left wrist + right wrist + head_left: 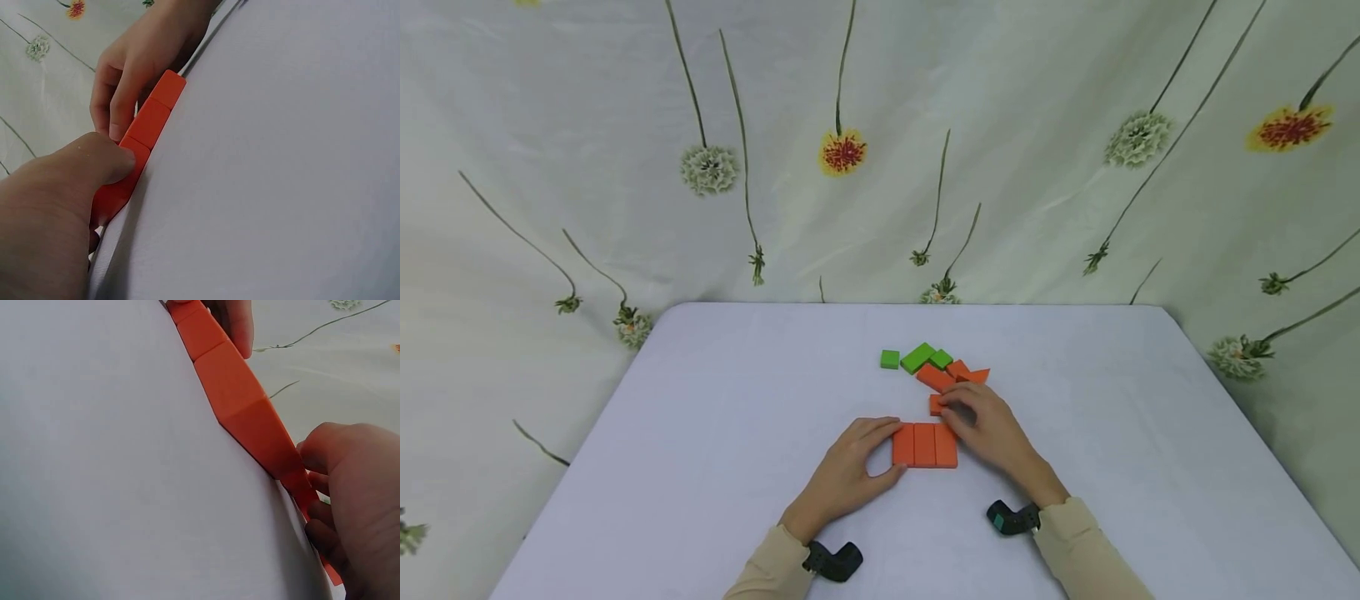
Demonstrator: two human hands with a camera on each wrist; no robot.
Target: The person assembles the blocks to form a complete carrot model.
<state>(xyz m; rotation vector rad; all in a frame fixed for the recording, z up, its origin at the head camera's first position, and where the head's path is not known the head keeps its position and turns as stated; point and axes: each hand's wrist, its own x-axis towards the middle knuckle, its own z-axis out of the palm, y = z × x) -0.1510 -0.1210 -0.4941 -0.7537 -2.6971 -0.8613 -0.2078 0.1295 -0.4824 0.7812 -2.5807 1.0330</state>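
Observation:
Three orange rectangular blocks (pixel 924 446) lie side by side on the white table in a tight row. My left hand (pixel 844 471) holds the leftmost block, thumb at its near end and fingers at its far end; in the left wrist view the thumb (pixel 122 164) presses on that orange block. Just beyond the row is a small orange block (pixel 935 405), gripped at its right side by the fingers of my right hand (pixel 998 429). The right thumb lies close to the row's far right corner, and this hand partly covers the small block.
Behind the right hand lie a longer orange block (pixel 934 377) and a pointed orange block (pixel 977 376), partly overlapped by fingers. Farther back are a green rectangular block (pixel 917 357) and a small green block (pixel 890 359). A flowered cloth (pixel 1022 167) hangs behind the table.

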